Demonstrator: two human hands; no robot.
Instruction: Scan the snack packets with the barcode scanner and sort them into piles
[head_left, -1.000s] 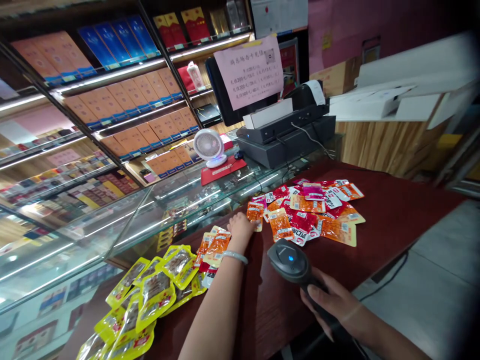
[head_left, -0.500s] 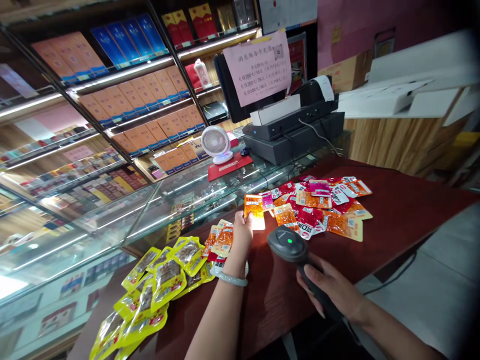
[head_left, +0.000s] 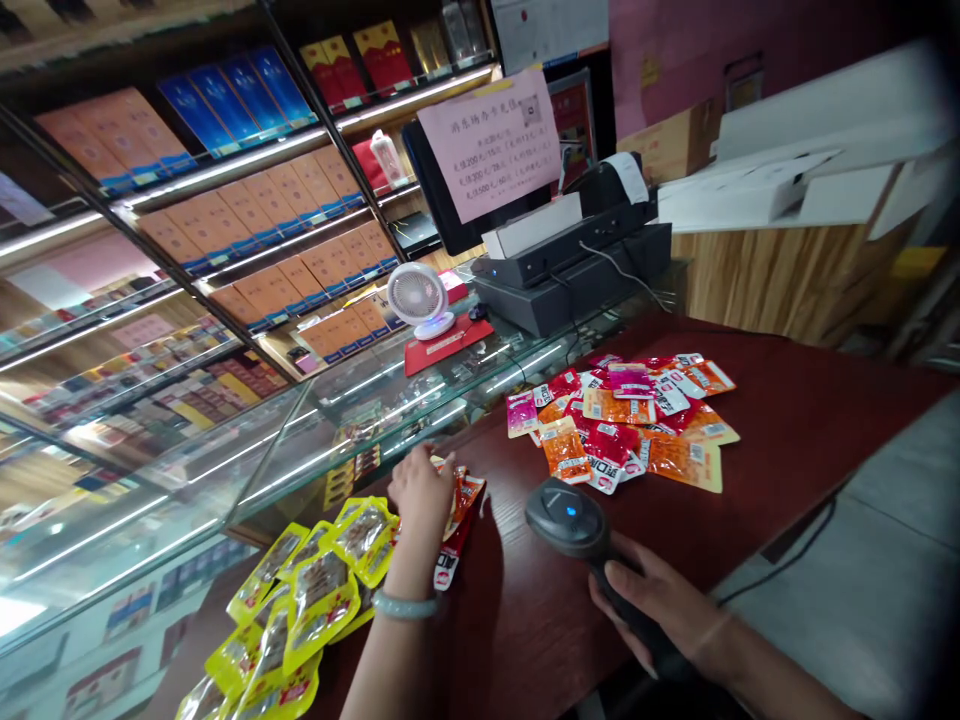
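My left hand (head_left: 424, 490), with a pale bangle at the wrist, is over a small heap of orange and red snack packets (head_left: 468, 494). Its thumb stands apart from the loosely bent fingers, and the hand hides part of the heap. In my right hand (head_left: 660, 590) is a dark barcode scanner (head_left: 568, 520), gripped by its handle, a blue light on its head. Yellow snack pouches (head_left: 322, 600) lie piled just left of my left hand. Beyond the scanner spreads a bigger pile of red, orange, white and pink packets (head_left: 619, 415).
The dark red tabletop (head_left: 810, 400) adjoins a glass display counter (head_left: 300, 440). A small white fan (head_left: 418, 297), a black cash register (head_left: 577, 275) and a screen bearing a pink notice (head_left: 491, 145) stand behind. Boxed goods (head_left: 240, 215) fill the lit shelves.
My left hand has moved left and nearer, from beside the bigger pile to the small heap. The orange packet it held is no longer plainly seen in it. The scanner's light turned from green to blue.
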